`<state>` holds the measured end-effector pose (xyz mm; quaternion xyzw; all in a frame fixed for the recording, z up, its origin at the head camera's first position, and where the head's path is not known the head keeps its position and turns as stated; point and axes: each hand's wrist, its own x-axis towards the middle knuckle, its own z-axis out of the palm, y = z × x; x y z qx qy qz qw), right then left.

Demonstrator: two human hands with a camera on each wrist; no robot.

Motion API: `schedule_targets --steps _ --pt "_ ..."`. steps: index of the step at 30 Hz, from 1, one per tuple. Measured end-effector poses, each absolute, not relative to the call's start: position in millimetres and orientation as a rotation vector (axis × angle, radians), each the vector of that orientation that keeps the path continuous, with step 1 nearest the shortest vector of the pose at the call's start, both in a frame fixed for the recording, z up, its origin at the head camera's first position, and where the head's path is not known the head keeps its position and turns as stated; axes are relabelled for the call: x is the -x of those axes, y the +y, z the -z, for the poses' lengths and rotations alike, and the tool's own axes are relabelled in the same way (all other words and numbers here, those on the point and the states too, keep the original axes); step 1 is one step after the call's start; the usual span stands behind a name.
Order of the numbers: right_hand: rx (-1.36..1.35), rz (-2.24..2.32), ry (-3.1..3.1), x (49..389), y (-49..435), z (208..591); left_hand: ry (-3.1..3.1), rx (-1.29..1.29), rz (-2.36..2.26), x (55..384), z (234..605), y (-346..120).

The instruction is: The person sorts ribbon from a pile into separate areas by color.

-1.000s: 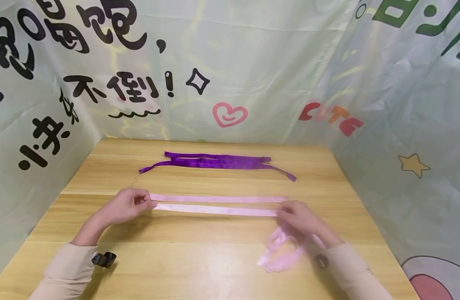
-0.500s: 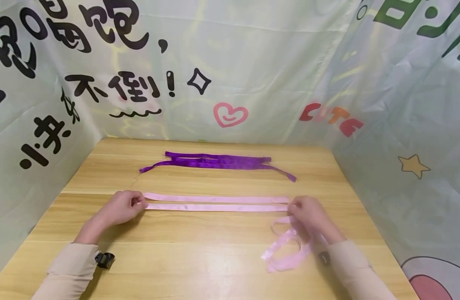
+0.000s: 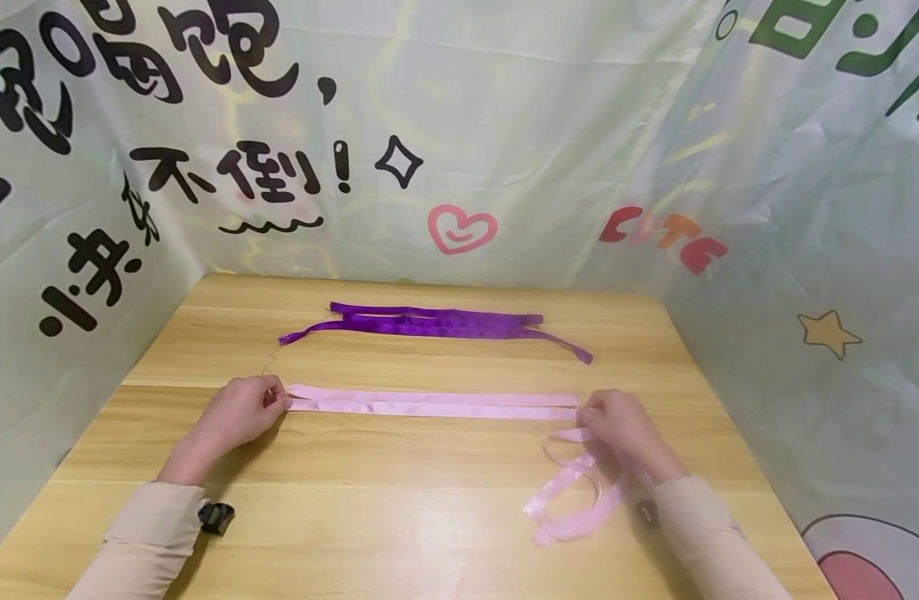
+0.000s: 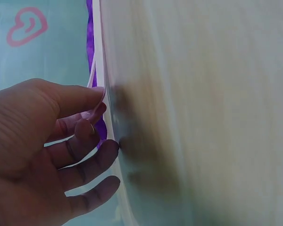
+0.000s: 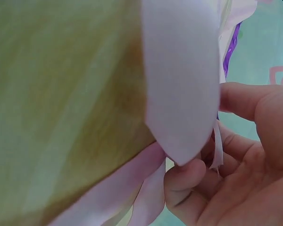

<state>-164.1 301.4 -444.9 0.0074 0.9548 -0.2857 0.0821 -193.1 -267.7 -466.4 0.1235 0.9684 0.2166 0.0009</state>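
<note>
A person's left hand (image 3: 242,412) is pinching the left end of a pink satin ribbon (image 3: 429,409) between thumb and index finger, while its other fingers are curving loosely apart, as the left wrist camera is showing. The right hand (image 3: 627,429) is pinching the same ribbon towards the right, its thumb pressing against the strip's edge and a short frayed end (image 5: 219,146) hanging among its fingers. Between the two hands the ribbon is stretching straight across the middle of the wooden table (image 3: 399,500), running just in front of a second pink strip (image 3: 429,397); the two are lying nearly edge to edge, with a small gap showing beside the left hand. Whether the front strip is touching the table along its length, I cannot tell. From under the right hand, loose pink loops (image 3: 571,527) are spilling towards the near side of the table. Behind the pink strips, a row of purple ribbons (image 3: 429,325) is lying parallel to them, its two thin tails angling outward and forward at either side. Beige sleeves (image 3: 155,533) are covering both forearms, and a small black device (image 3: 217,518) is sitting at the left wrist. A pale printed cloth (image 3: 549,125) is surrounding the table, bearing black characters, a pink heart (image 3: 462,229), the word CUTE (image 3: 678,233) and a yellow star (image 3: 830,333).
</note>
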Motion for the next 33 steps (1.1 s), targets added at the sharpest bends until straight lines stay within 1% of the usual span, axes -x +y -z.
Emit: schedule_targets --steps 11,15,20,26,33 --pt "-0.028 0.798 2.890 167 305 442 3.043 -0.361 -0.632 193 462 -265" --pt "-0.040 0.755 2.928 167 312 437 3.109 -0.392 -0.568 191 458 -263" --pt "-0.038 0.683 3.016 164 323 426 3.237 -0.516 -0.503 183 446 -248" --pt "0.004 0.721 3.098 151 322 412 3.281 -0.747 -0.532 173 432 -211" --pt "0.171 0.853 2.948 127 303 407 3.182 -1.059 -0.623 159 436 -158"
